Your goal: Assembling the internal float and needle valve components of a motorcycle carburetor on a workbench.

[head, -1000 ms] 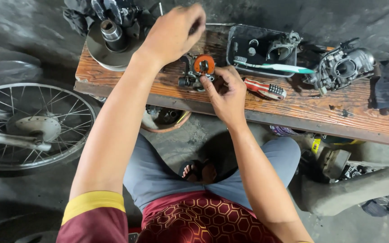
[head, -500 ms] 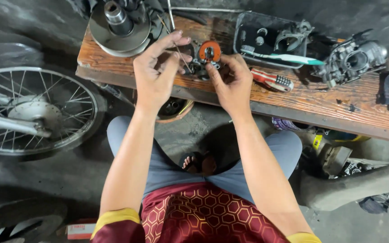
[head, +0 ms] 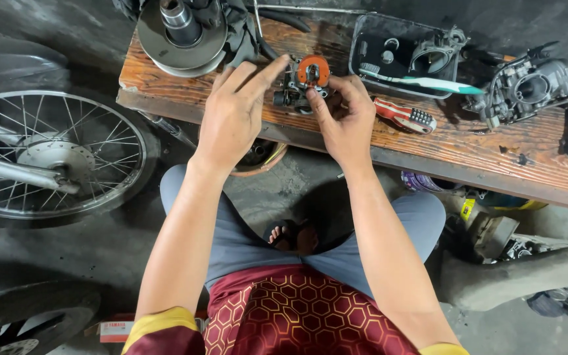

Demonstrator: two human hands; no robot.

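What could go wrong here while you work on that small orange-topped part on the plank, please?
The small engine part sits near the near edge of the wooden plank; a slip of the right hand or left hand might push it to the floor. The red tool lies close to the right wrist and could get knocked off. The toothbrush overhangs the black tray and might roll.

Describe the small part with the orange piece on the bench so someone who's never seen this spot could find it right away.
Start at the wooden plank bench across the top. Near its middle, between the round metal disc assembly and the black tray, sits a small dark metal part, with the left hand and right hand on either side. It alone carries a round orange cap.
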